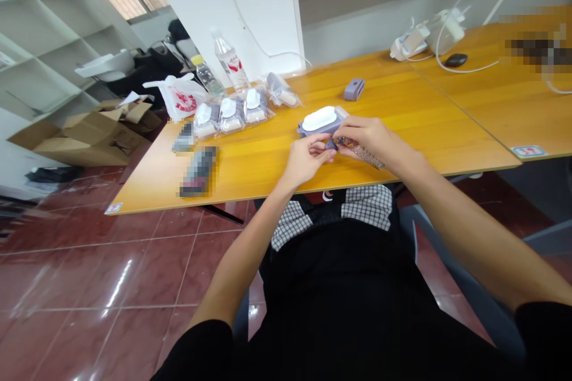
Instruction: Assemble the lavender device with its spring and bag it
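Left hand, right hand — both pinched on a patterned strip

No wording legible: red print on a plastic bag, the label on a water bottle and a sticker on the worktop stays too small or blurred to read.

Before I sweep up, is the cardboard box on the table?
No, the cardboard box sits on the floor, left of the table.
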### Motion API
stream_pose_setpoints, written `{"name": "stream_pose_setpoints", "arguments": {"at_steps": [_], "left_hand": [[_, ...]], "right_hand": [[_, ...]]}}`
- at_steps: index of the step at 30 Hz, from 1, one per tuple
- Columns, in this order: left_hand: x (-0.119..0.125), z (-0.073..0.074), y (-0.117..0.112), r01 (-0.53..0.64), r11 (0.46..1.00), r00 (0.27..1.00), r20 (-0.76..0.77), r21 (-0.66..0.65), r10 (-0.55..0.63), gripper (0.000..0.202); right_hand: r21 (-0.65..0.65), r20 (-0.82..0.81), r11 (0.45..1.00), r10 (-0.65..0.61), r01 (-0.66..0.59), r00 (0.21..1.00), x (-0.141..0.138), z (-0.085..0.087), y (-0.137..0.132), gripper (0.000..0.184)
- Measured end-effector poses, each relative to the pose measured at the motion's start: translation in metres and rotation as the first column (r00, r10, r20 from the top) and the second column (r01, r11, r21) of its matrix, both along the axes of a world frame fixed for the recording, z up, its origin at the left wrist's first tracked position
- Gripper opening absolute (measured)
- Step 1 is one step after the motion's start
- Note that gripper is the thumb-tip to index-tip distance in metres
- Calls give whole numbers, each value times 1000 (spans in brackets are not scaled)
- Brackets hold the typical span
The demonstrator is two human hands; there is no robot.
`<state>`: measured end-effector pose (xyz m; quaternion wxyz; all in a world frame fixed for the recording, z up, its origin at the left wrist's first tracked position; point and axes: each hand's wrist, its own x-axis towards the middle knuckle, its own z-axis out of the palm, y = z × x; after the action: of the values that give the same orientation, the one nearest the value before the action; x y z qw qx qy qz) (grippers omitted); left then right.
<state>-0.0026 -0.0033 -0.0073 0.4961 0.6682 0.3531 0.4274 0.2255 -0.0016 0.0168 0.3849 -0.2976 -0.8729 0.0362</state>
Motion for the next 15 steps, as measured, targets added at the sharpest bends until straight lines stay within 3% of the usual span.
{"name": "stream_pose_setpoints", "arguments": {"at_steps": [15], "left_hand": [[0, -1, -1, -40, 998, 999, -34, 41, 41, 35]], "right_hand": [[-63, 60, 998, 16, -12, 998, -6, 9, -9, 18]]}}
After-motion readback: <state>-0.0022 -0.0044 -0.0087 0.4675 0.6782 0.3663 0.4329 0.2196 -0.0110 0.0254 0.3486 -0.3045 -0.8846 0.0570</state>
